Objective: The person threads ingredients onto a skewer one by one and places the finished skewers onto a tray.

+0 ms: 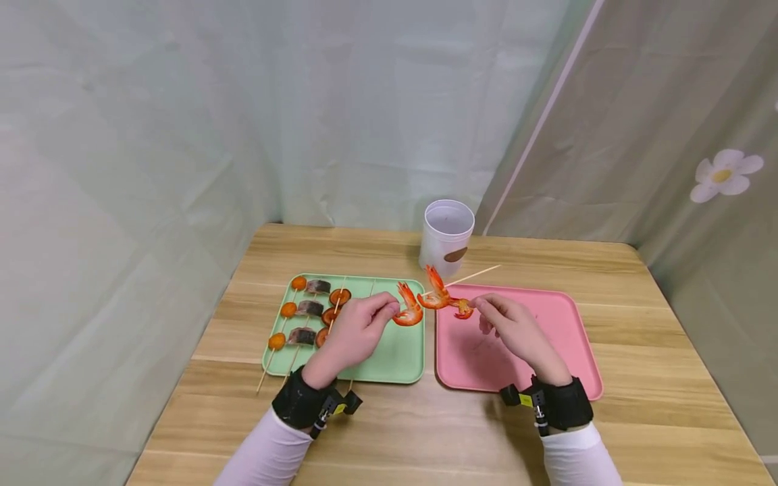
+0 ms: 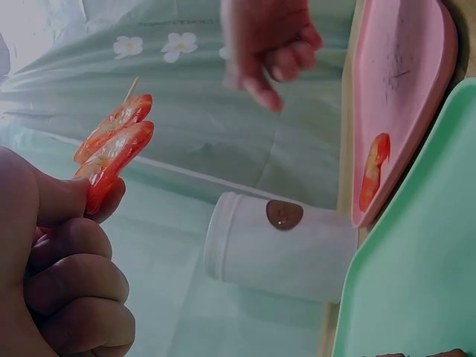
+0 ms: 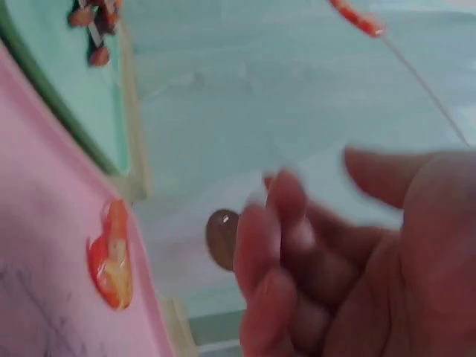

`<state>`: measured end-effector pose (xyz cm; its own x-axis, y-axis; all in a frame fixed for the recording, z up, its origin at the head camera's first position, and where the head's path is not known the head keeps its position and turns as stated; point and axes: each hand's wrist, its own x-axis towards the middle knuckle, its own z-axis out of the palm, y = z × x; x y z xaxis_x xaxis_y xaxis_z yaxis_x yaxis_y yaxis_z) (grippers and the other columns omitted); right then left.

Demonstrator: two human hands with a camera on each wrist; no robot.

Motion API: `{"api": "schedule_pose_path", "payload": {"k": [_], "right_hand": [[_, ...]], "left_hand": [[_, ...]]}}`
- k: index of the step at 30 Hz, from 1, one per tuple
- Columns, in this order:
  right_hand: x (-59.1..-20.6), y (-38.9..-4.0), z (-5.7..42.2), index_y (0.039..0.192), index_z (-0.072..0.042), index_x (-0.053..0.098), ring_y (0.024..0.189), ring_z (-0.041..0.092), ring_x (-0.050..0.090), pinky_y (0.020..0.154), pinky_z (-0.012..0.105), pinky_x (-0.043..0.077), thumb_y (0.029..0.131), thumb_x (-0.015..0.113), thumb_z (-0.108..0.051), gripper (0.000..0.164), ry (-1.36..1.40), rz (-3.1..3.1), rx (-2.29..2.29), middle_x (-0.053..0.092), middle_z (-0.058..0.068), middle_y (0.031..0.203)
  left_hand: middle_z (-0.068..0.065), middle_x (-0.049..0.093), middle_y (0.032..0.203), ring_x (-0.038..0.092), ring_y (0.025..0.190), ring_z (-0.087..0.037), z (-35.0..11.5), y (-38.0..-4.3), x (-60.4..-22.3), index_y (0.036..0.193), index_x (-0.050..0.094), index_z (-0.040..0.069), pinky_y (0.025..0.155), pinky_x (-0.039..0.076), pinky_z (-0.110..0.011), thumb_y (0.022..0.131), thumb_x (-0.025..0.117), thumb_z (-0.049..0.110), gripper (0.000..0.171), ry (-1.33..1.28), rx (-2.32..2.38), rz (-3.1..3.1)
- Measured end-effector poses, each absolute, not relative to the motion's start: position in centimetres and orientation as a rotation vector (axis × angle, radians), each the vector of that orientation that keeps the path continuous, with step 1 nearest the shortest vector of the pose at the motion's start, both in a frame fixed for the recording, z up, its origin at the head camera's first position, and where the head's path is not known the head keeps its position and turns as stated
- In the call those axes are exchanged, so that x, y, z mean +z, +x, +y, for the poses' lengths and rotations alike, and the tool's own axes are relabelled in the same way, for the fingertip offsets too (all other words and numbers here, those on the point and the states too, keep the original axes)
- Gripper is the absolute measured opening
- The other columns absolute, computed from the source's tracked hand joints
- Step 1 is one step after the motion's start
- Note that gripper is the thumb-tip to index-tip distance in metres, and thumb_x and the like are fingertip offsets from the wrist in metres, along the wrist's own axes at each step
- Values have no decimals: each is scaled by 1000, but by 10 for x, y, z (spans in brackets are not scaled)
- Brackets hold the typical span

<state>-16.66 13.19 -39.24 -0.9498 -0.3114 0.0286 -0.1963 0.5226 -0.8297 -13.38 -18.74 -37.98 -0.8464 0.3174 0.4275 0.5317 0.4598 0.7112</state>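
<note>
My left hand (image 1: 358, 327) pinches a skewer of two orange-red shrimp (image 1: 408, 312), thumb and forefinger at the nearer shrimp. The bare pointed end of the wooden stick (image 1: 480, 274) sticks out to the right. In the left wrist view the two skewered shrimp (image 2: 119, 152) sit close together, the other fingers curled below. My right hand (image 1: 510, 331) holds nothing; its fingers are loosely bent and the thumb stands apart in the right wrist view. Near its fingertips in the head view, a loose shrimp (image 3: 113, 260) lies at the edge of the pink tray (image 1: 565, 337).
On the left, a green tray (image 1: 389, 358) carries several skewers with orange balls (image 1: 288, 310), grey-skinned fish pieces (image 1: 310, 308) and brown mushroom-like slices (image 1: 339, 297). Behind both trays stands a white cup (image 1: 433, 250) near the back edge, before a curtain.
</note>
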Motion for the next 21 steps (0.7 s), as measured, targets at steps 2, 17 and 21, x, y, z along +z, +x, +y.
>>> {"api": "schedule_pose_path", "payload": {"k": [2,17,21], "right_hand": [[-398,-171,131,129,-6,72,88,28,66,77,39,52,112,59,-39,38,-384,2731,-1325,71,9,96],[-436,-196,100,120,-1,73,93,30,68,87,50,57,102,71,-3,18,-612,3065,-826,74,13,105],[-437,-198,97,117,-4,75,90,29,67,84,49,57,101,74,-7,16,-487,3088,-798,75,11,104]], "left_hand": [[9,51,71,41,56,-6,-188,-134,-380,98,75,12,57,38,-27,110,63,12,17,-735,-1333,-2474],[11,44,66,37,53,-5,-189,-135,-379,98,75,12,56,36,-27,110,62,14,18,-718,-1329,-2501],[11,43,65,38,53,-5,-189,-135,-379,98,75,13,56,35,-27,110,62,14,18,-716,-1320,-2501]]}}
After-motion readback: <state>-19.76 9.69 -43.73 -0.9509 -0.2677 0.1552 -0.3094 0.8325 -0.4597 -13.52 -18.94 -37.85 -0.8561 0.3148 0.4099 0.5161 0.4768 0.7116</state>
